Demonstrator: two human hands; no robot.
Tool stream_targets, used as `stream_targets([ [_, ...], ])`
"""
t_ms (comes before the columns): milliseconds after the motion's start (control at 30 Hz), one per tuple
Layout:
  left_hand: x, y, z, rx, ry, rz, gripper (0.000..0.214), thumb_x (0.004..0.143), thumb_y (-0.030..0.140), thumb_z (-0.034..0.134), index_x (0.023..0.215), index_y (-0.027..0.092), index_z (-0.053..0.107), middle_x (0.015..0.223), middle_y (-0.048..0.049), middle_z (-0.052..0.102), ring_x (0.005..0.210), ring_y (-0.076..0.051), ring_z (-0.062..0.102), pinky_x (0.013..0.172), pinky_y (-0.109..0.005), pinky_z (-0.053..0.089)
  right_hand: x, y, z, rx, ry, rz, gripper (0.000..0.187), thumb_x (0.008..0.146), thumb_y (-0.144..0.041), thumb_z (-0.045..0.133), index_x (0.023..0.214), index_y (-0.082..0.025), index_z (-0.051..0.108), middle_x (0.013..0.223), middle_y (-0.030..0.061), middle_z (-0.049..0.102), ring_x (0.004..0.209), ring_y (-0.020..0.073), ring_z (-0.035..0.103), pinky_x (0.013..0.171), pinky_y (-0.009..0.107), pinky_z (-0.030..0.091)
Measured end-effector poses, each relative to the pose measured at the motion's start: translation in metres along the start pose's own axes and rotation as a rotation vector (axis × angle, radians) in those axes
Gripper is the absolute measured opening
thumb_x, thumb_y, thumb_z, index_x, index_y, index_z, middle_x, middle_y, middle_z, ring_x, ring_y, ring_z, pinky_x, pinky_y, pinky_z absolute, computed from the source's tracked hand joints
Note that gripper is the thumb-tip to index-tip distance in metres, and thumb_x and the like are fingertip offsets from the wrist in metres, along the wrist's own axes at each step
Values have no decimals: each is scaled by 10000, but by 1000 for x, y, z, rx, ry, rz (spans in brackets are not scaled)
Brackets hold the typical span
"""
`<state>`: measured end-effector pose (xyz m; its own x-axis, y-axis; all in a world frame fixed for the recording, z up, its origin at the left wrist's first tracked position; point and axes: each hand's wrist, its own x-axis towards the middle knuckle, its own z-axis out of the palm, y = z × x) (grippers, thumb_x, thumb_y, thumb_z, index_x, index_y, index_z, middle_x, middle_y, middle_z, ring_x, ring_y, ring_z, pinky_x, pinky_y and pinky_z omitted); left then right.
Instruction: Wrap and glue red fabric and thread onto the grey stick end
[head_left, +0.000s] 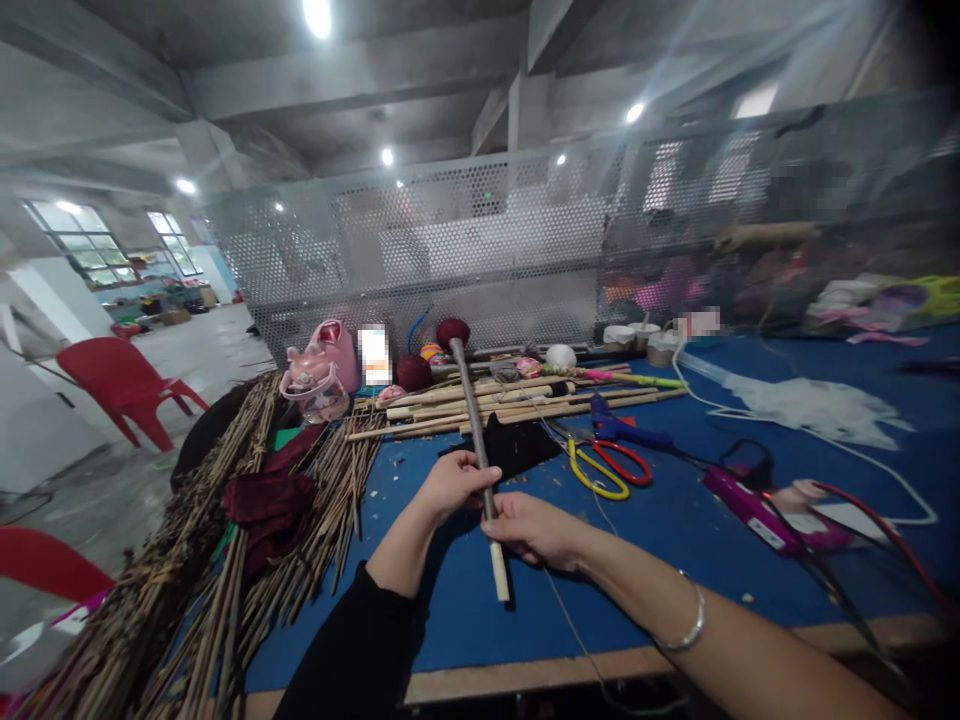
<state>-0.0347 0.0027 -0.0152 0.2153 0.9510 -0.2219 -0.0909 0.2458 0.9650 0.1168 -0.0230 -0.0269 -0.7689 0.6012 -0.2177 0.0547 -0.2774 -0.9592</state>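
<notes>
Over the blue table I hold a wooden stick (471,405) wrapped in grey along most of its length, with a bare pale end pointing toward me. My left hand (452,487) pinches its wrapped part from the left. Just below, my right hand (534,530) closes thumb and fingers on it near the bare end. At the far tip shows a dark red ball (453,332); whether it is joined to the stick I cannot tell. Behind my hands lies a piece of black cloth (521,447). A thin thread (574,620) hangs down by my right hand.
Scissors (611,468) with yellow and red handles and a blue glue gun (626,430) lie to the right, near a purple power strip (754,510). Pale sticks (420,410) lie behind. Bundled dry stems (217,540) fill the left. A perforated metal screen (420,250) backs the table.
</notes>
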Motion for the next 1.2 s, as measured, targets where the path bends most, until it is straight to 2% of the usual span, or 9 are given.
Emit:
stream_targets([
  [100,1,0,-1,1,4,8,337,548,272,778,761,111,573,528,21,566,420,-57,496,437,-172,421,1,3,-2,-12,13,-20,327,707,-397,639,726,-195,383,366,-144,309,259,24,188,251,156,133],
  [233,-2,5,-2,-48,-42,-27,367,603,247,745,898,105,578,686,-48,640,547,-94,588,517,-194,466,-2,1,-9,9,-68,-23,313,694,-367,662,738,-172,421,416,-130,344,282,14,224,270,152,149],
  [400,-4,6,-1,-94,-86,-55,355,650,208,694,961,128,542,783,-84,661,662,-140,637,527,-203,470,-5,-4,-15,41,-120,12,330,640,-283,704,850,-138,494,530,-100,422,330,4,248,288,149,176],
  [500,-2,2,-1,-81,-53,-44,346,651,235,697,944,128,547,729,-61,651,612,-128,620,492,-196,453,-4,-3,-13,-6,-95,11,301,639,-282,699,806,-138,495,517,-99,415,331,4,252,292,153,167],
  [667,2,-2,-4,-44,25,3,370,556,242,776,831,110,568,514,41,545,421,-59,492,450,-182,418,-2,0,-8,-25,-37,30,304,634,-293,707,747,-154,462,471,-113,381,325,6,234,297,156,147],
  [900,-2,7,1,-119,-50,-31,333,673,201,660,968,126,523,772,-76,657,637,-124,626,536,-200,464,-6,-6,-11,172,-187,57,307,690,-317,682,841,-154,470,466,-124,319,344,11,140,309,159,88],
  [967,-2,7,2,-121,-49,-33,323,692,207,637,982,133,517,798,-81,659,644,-123,626,529,-198,460,-6,-6,-10,161,-179,37,300,689,-323,683,807,-151,467,451,-125,308,343,12,139,308,159,93],
  [1133,2,-1,-5,-51,-5,-16,285,609,277,740,777,118,572,532,24,554,435,-64,504,441,-175,405,-2,-1,-7,49,-75,21,303,649,-324,699,727,-151,462,412,-125,339,301,12,195,282,163,128],
  [1200,4,-3,-7,-45,-6,-4,292,568,268,770,718,110,576,504,35,532,427,-53,488,452,-171,407,-2,0,-7,26,-55,29,301,649,-327,696,725,-154,462,413,-124,349,295,11,200,279,161,129],
])
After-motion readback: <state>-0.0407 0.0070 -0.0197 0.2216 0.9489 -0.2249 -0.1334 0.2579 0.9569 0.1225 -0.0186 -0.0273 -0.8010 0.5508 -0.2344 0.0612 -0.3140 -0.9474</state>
